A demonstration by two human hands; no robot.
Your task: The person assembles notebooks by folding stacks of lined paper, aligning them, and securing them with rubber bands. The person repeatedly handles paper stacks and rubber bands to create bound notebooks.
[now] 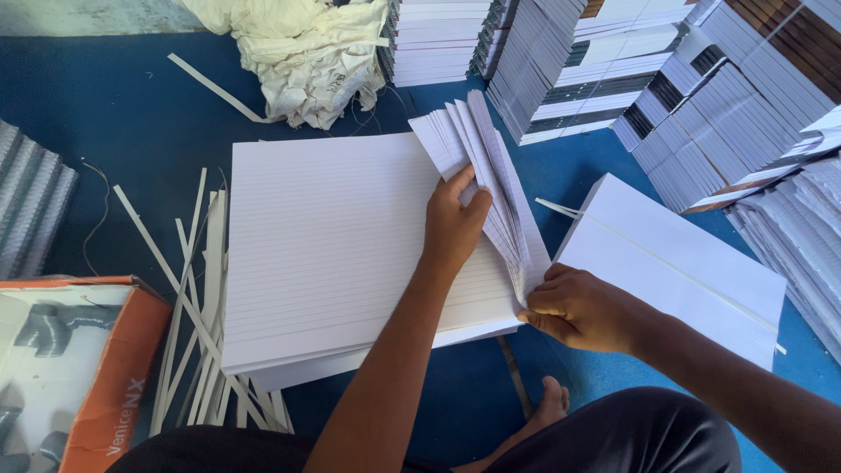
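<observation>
Both hands, left [453, 223] and right [580, 308], grip fanned ruled sheets [491, 166] between them.

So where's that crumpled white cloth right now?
In the head view the crumpled white cloth lies at the top, left of centre, on the blue floor, just beyond the ruled paper stack and beside the book piles.

We see a blue floor [105, 131] in daylight, stacked notebooks [701, 79] at upper right, crumpled cloth [307, 52] at top centre, a cardboard box [79, 368] at lower left.
</observation>
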